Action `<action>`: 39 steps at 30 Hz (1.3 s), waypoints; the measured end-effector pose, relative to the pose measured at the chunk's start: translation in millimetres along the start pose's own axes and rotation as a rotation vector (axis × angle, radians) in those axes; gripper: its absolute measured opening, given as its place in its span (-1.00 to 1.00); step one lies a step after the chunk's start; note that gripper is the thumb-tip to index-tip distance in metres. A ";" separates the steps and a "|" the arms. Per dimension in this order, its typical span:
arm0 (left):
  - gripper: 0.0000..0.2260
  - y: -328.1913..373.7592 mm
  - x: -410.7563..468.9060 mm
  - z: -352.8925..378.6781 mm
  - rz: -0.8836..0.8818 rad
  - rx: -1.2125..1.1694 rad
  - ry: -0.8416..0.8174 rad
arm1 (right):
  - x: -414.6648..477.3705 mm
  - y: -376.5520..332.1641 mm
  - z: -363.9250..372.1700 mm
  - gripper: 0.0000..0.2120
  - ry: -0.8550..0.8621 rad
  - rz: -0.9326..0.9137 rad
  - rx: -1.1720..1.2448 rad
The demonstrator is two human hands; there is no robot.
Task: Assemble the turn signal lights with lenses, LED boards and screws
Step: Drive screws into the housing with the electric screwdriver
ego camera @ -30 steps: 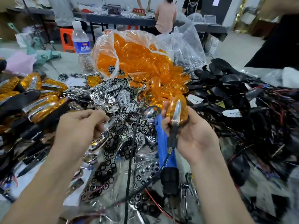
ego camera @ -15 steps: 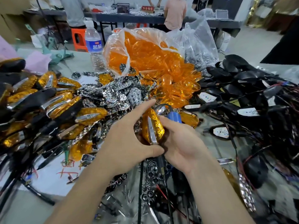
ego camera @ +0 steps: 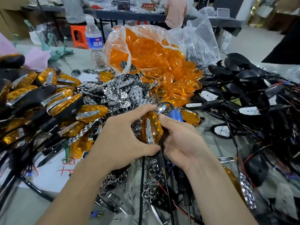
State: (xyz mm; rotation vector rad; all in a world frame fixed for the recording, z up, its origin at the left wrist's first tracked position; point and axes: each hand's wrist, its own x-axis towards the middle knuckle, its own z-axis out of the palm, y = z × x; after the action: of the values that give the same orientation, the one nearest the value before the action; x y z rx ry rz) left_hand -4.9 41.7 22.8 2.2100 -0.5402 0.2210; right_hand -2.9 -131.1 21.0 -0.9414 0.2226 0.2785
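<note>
Turn signal light (ego camera: 152, 127), amber with a chrome strip, is held over the table (ego camera: 215, 140) by both hands: left grip (ego camera: 123, 140) pinches it, right grip (ego camera: 180, 143) curls round it. Beyond lie chrome boards (ego camera: 126, 93), then bagged orange lenses (ego camera: 146, 51).

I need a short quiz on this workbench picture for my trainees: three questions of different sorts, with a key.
1. True or false: the left hand and the right hand both grip one turn signal light.
2. Where do most of the loose orange lenses lie? A) in and spilling out of a clear plastic bag; B) in a cardboard box; C) on a metal tray.
3. Fill in: as the camera sees it, the water bottle stands to the ___ of that bag.
Key: 1 true; 2 A; 3 left.
</note>
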 end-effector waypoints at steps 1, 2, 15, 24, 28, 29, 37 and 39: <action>-0.19 0.0 0.3 -0.4 -0.007 0.009 -0.005 | -0.4 0.0 0.6 -0.77 0.002 -0.004 -0.003; -0.20 -0.1 0.8 -0.3 -0.008 0.020 -0.007 | -0.3 0.3 0.9 -0.77 0.004 -0.008 -0.008; -0.07 -10.2 2.7 13.7 -0.086 -0.066 -0.068 | 3.4 8.2 2.4 -0.63 -0.017 -0.233 -0.440; -0.62 -4.3 9.0 5.2 -0.447 -0.862 -0.018 | 1.2 6.3 0.2 -0.42 -0.217 -0.200 -0.293; -0.60 -4.2 8.7 1.8 -0.390 -0.963 -0.027 | -1.8 1.7 -1.0 -0.36 -0.306 -0.206 -0.259; -0.60 -3.8 9.0 1.8 -0.378 -0.965 -0.002 | -2.1 2.1 -0.1 -0.38 -0.306 -0.211 -0.280; -0.61 4.6 8.4 2.1 -0.397 -0.835 0.260 | -3.6 16.5 11.9 -0.67 -0.146 -0.269 -0.525; -0.62 5.0 8.4 3.2 -0.397 -0.849 0.262 | -3.9 15.8 12.4 -0.70 -0.150 -0.321 -0.562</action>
State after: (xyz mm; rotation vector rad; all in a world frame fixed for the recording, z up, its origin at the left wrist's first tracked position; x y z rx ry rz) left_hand 0.3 34.0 27.0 1.3849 -0.0130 0.0471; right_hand -11.0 -112.7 17.2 -1.4847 -0.1575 0.1113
